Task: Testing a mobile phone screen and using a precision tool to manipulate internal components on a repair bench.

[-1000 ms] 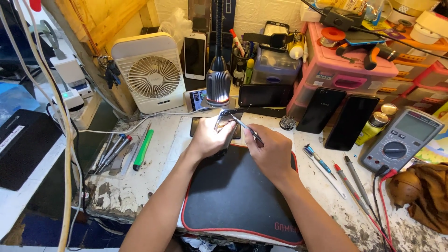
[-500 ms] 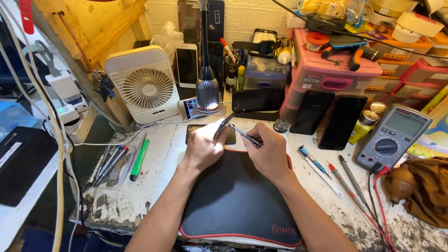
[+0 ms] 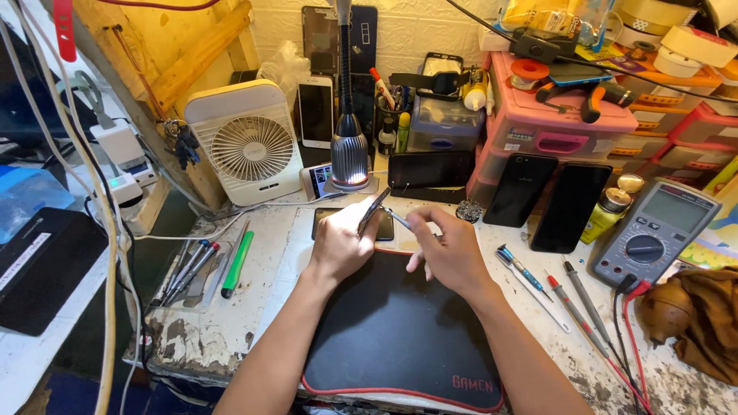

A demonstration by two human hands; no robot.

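- The left hand (image 3: 342, 246) still grips a thin dark phone part (image 3: 372, 212), now tilted up on edge above the black red-trimmed mat (image 3: 400, 338).
- The right hand (image 3: 450, 250) keeps pinching slim metal tweezers (image 3: 397, 219), tip touching that part; probing continues.

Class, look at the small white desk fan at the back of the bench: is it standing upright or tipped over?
Upright. The small white desk fan stands on its base, its round grille facing forward towards the bench.

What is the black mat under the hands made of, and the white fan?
The black mat looks like soft cloth over rubber: dull, no shine, with a stitched red edge. The white fan looks like hard plastic: smooth, slightly glossy, with a moulded grille. Neither is certain from sight alone.
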